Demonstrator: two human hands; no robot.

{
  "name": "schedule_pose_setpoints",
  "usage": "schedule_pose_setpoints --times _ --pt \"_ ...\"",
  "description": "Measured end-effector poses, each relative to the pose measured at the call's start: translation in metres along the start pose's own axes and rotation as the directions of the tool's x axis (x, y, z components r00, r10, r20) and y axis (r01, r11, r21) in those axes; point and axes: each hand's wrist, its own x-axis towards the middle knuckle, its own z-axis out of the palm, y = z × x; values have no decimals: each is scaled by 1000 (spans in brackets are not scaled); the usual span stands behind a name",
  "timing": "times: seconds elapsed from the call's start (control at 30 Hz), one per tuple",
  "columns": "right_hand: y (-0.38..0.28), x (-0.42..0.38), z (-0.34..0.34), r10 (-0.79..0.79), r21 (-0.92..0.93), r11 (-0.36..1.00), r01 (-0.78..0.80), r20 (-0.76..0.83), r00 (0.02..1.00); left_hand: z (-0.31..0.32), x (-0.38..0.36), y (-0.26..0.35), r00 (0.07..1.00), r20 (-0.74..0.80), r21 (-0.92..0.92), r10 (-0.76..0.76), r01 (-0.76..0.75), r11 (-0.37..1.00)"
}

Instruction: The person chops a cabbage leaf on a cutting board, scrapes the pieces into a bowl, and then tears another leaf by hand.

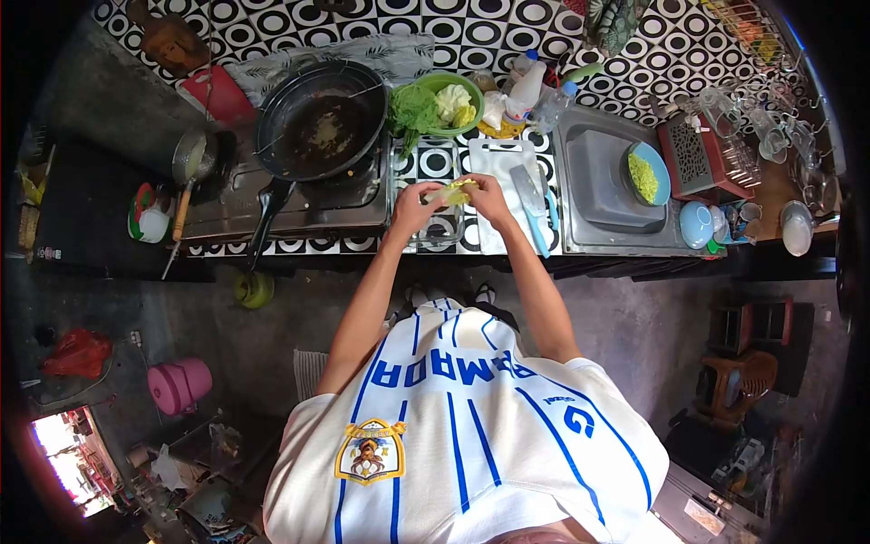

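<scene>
Both hands meet over the tiled counter, at the left edge of a white cutting board (489, 238). My left hand (418, 207) has its fingers closed on one side of a small pale yellow-green piece (449, 193), perhaps a leaf or a bag. On its other side my right hand (488, 197) pinches the same piece. A knife with a light blue handle (536, 231) lies on the board, right of my right hand. Behind the hands stands a green basket (478, 97) with leafy greens (413, 111) and pale cabbage-like pieces (452, 102).
On the left, a large black pan (319, 127) sits on the stove (237, 218), its handle reaching over the front edge. Bottles (526, 91) stand behind the board. The sink (603, 181) on the right holds a blue bowl of chopped yellow-green food (642, 177).
</scene>
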Motion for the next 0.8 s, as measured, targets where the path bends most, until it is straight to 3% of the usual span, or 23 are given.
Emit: schedule_pose_setpoints --times 0.03,0.13,0.17,0.27,0.57,0.67,0.7,0.8 --pt "0 -2 -1 30 -3 1000 -30 -36 999 1 2 0 999 -43 -25 14 -15 1000" --pt "7 -11 -1 83 44 996 -79 -113 990 -8 6 20 991 -53 140 -121 127 982" --pt "11 -15 1 102 49 994 -97 -117 988 -5 6 19 982 -143 161 -121 144 976" --pt "6 -30 6 191 72 980 -183 -129 973 2 7 14 963 -254 82 -90 114 990" --pt "27 -37 9 180 -31 981 -192 -231 956 9 8 4 964 -245 148 -104 143 979" --pt "19 -36 13 66 -100 991 -93 -247 967 13 6 -1 981 -183 68 -70 83 994" --pt "9 -38 14 48 -101 992 -73 -226 973 15 6 -1 986 -159 17 -52 55 998" --pt "7 -31 19 37 -95 994 -54 -174 984 8 -2 32 989 -102 116 -102 114 987"
